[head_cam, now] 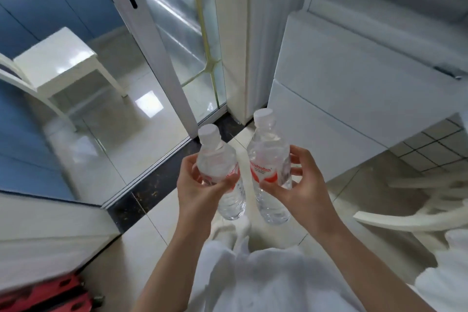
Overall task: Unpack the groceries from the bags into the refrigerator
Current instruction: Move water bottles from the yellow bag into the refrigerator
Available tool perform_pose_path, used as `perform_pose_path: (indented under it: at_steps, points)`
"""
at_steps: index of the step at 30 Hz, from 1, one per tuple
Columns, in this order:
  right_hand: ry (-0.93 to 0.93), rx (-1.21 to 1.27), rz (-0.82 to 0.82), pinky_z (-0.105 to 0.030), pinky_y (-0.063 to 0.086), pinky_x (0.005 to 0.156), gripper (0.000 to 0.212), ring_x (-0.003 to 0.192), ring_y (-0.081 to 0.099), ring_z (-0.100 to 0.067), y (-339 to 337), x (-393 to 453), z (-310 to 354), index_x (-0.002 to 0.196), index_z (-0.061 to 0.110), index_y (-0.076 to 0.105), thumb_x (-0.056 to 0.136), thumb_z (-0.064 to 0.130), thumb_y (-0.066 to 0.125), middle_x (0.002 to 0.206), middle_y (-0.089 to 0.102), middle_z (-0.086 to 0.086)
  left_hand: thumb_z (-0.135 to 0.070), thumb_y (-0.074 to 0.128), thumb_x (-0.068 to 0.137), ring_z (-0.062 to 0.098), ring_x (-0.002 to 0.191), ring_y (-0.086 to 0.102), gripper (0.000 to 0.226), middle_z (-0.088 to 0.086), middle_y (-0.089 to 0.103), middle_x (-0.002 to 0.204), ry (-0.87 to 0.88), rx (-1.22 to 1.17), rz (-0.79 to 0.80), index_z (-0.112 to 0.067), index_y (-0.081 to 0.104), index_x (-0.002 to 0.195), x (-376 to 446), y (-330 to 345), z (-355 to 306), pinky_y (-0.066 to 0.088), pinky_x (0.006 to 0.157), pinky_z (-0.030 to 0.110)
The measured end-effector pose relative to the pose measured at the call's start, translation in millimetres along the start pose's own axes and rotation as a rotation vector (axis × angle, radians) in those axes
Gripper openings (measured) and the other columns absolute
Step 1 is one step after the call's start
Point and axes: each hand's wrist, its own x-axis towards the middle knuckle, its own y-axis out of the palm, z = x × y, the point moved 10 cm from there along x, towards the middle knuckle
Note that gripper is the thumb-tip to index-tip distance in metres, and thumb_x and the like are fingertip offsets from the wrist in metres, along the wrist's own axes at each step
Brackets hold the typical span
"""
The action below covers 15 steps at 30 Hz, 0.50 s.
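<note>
As each hand grips one: two water bottles, left hand, right hand.

Glossy tiled floor: white stool stands on it.

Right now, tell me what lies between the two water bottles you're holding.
Nothing. In the head view a narrow bare gap separates the left bottle and the right bottle; only floor tile shows through it. The bottles are apart.
</note>
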Motion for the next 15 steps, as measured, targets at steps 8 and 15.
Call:
perform_pose_path:
  at_steps: [8, 15]
  points:
    - [0.111, 0.095, -0.247, -0.017, 0.048, 0.080, 0.069, 0.095, 0.056, 0.010, -3.3, 72.4, 21.3, 0.119, 0.030, 0.049, 0.061, 0.030, 0.087, 0.108, 0.058, 0.019, -0.007, 0.092, 0.049, 0.024, 0.097, 0.069, 0.065, 0.002, 0.071, 0.100, 0.034, 0.119, 0.268, -0.023, 0.059, 0.103, 120.6, 48.2, -58.1, 0.058, 0.082, 0.046]
    - [0.136, 0.177, -0.436, -0.035, 0.052, 0.089, 0.061, 0.097, 0.061, -0.003, -46.0, 111.8, 31.7, 0.113, 0.033, 0.057, 0.062, 0.023, 0.089, 0.104, 0.065, 0.017, 0.005, 0.087, 0.059, 0.006, 0.080, 0.069, 0.058, 0.001, 0.070, 0.093, 0.115, 0.180, 0.472, -0.019, 0.057, 0.103, 177.9, 124.6, -95.2, 0.053, 0.066, 0.016]
